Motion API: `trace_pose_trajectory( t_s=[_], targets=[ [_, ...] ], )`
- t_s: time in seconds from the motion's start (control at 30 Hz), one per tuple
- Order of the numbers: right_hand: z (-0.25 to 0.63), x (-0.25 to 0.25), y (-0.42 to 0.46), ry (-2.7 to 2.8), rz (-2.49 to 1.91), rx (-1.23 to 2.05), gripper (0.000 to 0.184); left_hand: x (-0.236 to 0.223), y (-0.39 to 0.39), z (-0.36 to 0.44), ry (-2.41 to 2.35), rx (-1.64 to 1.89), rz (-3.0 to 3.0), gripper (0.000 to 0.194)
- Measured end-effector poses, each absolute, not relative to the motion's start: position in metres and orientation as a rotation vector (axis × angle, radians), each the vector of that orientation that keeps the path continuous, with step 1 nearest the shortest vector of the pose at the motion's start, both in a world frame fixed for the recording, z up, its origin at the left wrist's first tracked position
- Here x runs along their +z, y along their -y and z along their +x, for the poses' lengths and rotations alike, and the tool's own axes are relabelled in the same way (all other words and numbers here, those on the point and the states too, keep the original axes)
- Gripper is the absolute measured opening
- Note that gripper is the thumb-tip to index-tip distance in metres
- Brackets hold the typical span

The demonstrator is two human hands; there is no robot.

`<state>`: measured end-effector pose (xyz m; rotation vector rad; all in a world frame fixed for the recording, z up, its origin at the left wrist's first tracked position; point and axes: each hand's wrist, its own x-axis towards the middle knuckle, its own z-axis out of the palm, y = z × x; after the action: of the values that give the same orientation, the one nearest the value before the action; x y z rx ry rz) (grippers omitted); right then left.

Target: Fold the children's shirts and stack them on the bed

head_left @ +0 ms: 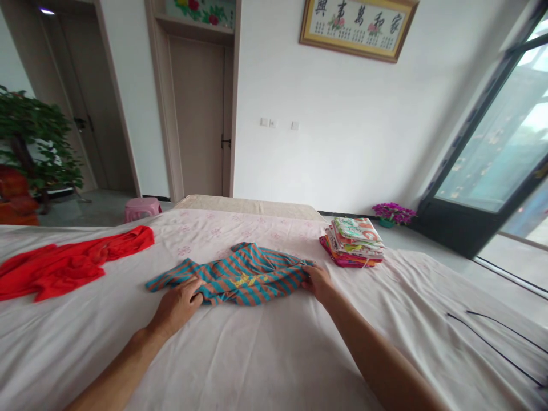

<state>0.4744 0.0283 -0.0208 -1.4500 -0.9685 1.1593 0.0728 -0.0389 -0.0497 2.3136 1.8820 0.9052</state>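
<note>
A striped shirt [257,274] in teal and brown, with a yellow print near its middle, lies crumpled across the pale bedsheet [257,354]. My left hand [182,299] is closed on its near left part, below a sleeve that points left. At the other end, my right hand [317,282] pinches the shirt's right edge. The fabric stretches between both hands and rests on the sheet. Some fingertips are hidden in the cloth.
A red garment [81,260] lies spread at the left. Beyond my right hand stands a stack of folded patterned cloths [353,242]. Two thin black cords [492,348] run over the sheet at the right. A pink stool [142,209] stands past the far left edge.
</note>
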Motion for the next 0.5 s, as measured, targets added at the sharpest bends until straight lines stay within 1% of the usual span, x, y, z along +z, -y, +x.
trace_pose_trajectory(
  t_s=[0.1, 0.17, 0.23, 0.27, 0.33, 0.4, 0.43, 0.5],
  targets=[
    [0.479, -0.012, -0.022, 1.090, -1.504, 1.242, 0.022, -0.044, 0.037, 0.059, -1.877, 1.038, 2.254, 0.029],
    [0.490, -0.005, -0.017, 1.363, -1.647, 1.333, 0.019, -0.037, 0.033, 0.045, -1.834, 1.009, 2.160, 0.028],
    [0.503, 0.004, -0.016, 1.683, -1.822, 1.279, 0.011, -0.030, 0.028, 0.029, -1.781, 0.925, 1.973, 0.028],
    [0.509, 0.010, -0.018, 1.813, -1.895, 1.162, 0.013, -0.027, 0.025, 0.021, -1.762, 0.910, 1.865, 0.030],
    [0.514, 0.020, -0.027, 1.949, -1.960, 0.793, 0.023, -0.024, 0.018, 0.007, -1.820, 0.948, 1.693, 0.040],
    [0.508, 0.028, -0.042, 1.950, -1.942, 0.450, 0.022, -0.025, 0.013, -0.001, -2.039, 0.978, 1.631, 0.048],
    [0.500, 0.030, -0.051, 1.937, -1.913, 0.336, 0.020, -0.026, 0.011, -0.002, -2.165, 0.952, 1.639, 0.054],
    [0.475, 0.030, -0.069, 1.951, -1.852, 0.233, 0.024, -0.031, 0.010, 0.001, -2.322, 0.863, 1.706, 0.066]
  ],
)
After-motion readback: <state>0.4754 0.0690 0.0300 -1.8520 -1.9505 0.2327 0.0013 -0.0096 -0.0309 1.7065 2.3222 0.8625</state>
